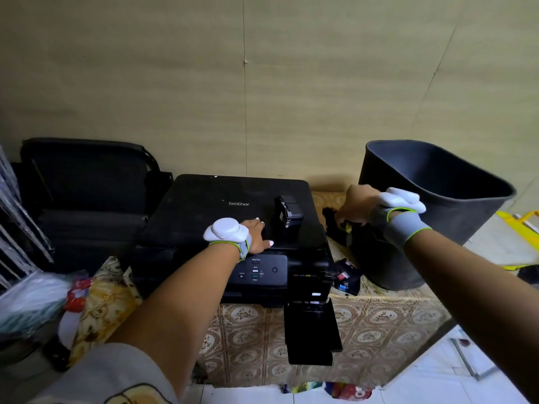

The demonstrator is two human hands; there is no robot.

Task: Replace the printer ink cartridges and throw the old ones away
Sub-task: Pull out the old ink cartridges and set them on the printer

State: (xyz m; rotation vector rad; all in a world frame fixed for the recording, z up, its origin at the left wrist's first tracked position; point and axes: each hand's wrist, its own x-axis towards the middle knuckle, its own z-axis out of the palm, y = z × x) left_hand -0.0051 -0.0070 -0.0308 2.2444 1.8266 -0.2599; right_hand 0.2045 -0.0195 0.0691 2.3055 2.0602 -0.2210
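Observation:
A black Brother printer (204, 205) sits on a patterned cloth, its front cartridge door (312, 330) folded down. My left hand (256, 233) lies flat and open on the printer's lid. Just right of it, two black cartridges (287, 214) stand upright on the lid. To the right of the printer, my right hand (354, 207) is closed on a dark cartridge with a yellow mark (347, 227), just left of the dark bin (437, 205). More cartridges (345, 279) lie on the cloth by the printer's right front corner.
The patterned tablecloth (379, 322) covers the table, whose edge runs in front. A black bag (87, 185) stands left of the printer against the wall. A yellow bag (516, 223) lies right of the bin. Cloth bundles (96, 304) sit at the left.

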